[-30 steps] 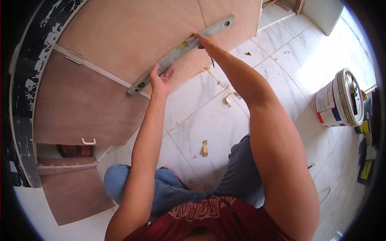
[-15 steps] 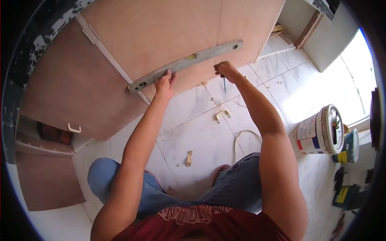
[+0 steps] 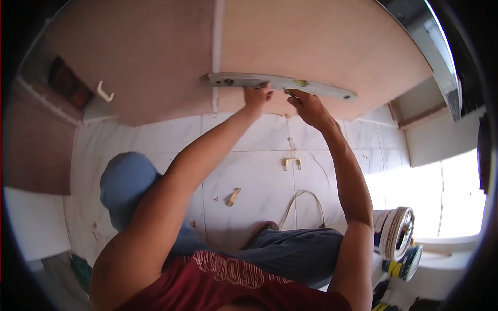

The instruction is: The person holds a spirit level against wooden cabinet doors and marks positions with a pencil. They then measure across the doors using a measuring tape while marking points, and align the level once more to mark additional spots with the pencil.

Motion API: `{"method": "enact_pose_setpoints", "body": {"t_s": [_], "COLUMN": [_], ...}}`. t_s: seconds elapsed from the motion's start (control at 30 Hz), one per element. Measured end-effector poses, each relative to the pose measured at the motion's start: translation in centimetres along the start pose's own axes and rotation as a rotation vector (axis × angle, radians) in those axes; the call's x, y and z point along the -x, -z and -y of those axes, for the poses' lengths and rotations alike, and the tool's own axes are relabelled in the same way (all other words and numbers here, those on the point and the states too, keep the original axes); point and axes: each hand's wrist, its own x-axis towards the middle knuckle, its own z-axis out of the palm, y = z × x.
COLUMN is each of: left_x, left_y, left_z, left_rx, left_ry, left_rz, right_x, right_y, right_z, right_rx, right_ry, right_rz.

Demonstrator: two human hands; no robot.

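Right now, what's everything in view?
wooden panels: several, brown, ahead
spirit level: one, grey, against wooden panels
floor: one, white, below
thin tool: one, dark, right hand
door handle: one, cream, left
loose handle: one, cream, floor
strip: one, tan, floor
cord: one, whitish, floor
bucket: one, white, right
tub: one, green, beside bucket
object: one, reddish, far left
trousers: one pair, blue, below
shirt: one, maroon, bottom
left hand: one, at spirit level
right hand: one, holding tool
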Motion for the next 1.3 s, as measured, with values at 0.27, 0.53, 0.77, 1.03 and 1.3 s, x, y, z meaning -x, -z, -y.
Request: {"method": "enact_pose_setpoints", "body": {"t_s": [0.27, 0.53, 0.77, 1.03, 1.3], "left_x": [-2.6, -1.4, -1.3, -0.9, -1.9], "left_y": [1.0, 0.5, 0.6, 0.7, 0.3], "left_z": [3.5, 2.3, 2.4, 2.2, 3.5], "left_rx": [-0.149, -0.11, -0.085, -0.075, -0.025], "left_ry": [-0.238, -0.188, -0.173, -0.156, -0.178], "left_rz": [-0.117, -0.103, -0.097, -0.085, -0.041], "right_x": [-3.2, -7.2, -9.1, -8.4, -4.9], "right_y": [-5.2, -10.8, -11.3, -10.6, -7.8], "right_z": [8.4, 7.7, 7.7, 10.0, 7.7], "right_rx": [0.182, 0.366, 0.258, 0.493, 0.166], "right_ry": [0.33, 0.385, 0.431, 0.298, 0.541], "right_rz": [-0.13, -0.269, -0.25, -0.204, -0.421]}}
